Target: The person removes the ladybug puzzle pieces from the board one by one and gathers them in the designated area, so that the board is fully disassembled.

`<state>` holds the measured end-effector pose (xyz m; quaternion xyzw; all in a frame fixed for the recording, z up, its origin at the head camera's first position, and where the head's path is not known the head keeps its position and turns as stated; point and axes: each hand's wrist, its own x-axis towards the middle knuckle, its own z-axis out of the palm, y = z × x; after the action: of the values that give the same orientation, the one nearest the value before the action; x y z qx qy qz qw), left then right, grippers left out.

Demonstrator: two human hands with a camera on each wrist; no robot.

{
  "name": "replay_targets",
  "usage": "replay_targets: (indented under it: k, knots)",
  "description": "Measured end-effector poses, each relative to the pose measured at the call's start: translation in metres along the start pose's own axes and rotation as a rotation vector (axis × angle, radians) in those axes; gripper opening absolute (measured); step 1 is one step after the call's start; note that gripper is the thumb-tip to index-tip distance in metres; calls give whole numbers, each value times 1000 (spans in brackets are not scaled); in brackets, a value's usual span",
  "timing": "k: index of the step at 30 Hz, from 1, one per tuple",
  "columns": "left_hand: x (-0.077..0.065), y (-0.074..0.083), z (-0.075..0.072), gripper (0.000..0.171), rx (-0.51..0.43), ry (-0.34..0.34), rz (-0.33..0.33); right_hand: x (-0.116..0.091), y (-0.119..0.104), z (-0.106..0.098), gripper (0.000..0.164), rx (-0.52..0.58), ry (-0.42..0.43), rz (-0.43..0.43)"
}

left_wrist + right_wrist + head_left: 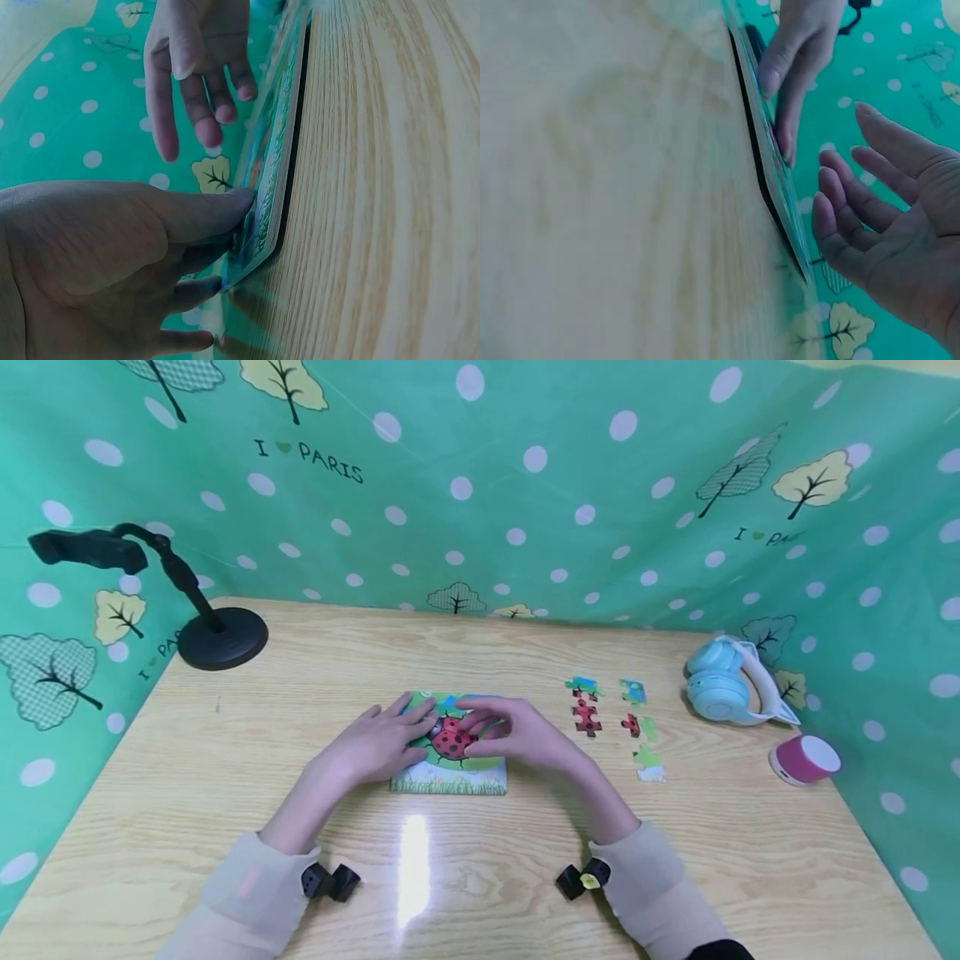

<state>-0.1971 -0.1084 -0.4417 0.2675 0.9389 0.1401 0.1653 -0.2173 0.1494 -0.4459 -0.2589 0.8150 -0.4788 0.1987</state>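
Observation:
A ladybug jigsaw puzzle [450, 781] lies flat on the wooden table in front of the person. The left hand [375, 746] rests on its left side, fingers extended. In the left wrist view, that hand's thumb [214, 210] touches the puzzle's top near a corner. Over the right part of the picture hovers the right hand [517, 731], fingers loosely bent. The right wrist view shows this hand [900, 217] apart from the board [769, 157], with nothing between its fingers. Parts of the picture are hidden under both hands.
Loose pieces lie to the right, including joined red ones [587, 718] and a pale one [651, 773]. Blue headphones [717, 685] and a magenta cylinder [802, 760] stand farther right. A black stand [222, 639] is at back left, before a green curtain [480, 527].

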Motion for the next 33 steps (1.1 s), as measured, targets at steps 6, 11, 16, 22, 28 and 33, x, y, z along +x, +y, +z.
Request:
replay_targets:
  k: [6,11,16,22,28,33]
  knots:
    - [0,-1,0,58,23,11,8,1,-4,12,67,-127,-50,9]
    - [-1,0,-1,58,24,8,8,1,-7,17,70,-194,-64,49]
    - [-1,1,-1,57,27,9,11,2,-12,22,71,-281,-73,82]
    - [-1,0,-1,57,43,6,12,2,-16,27,66,-355,-79,88]
    - [-1,0,-1,57,37,5,11,1,-16,30,64,-382,-94,74]
    - [-2,1,-1,57,33,4,7,0,-17,32,61,-415,-102,60]
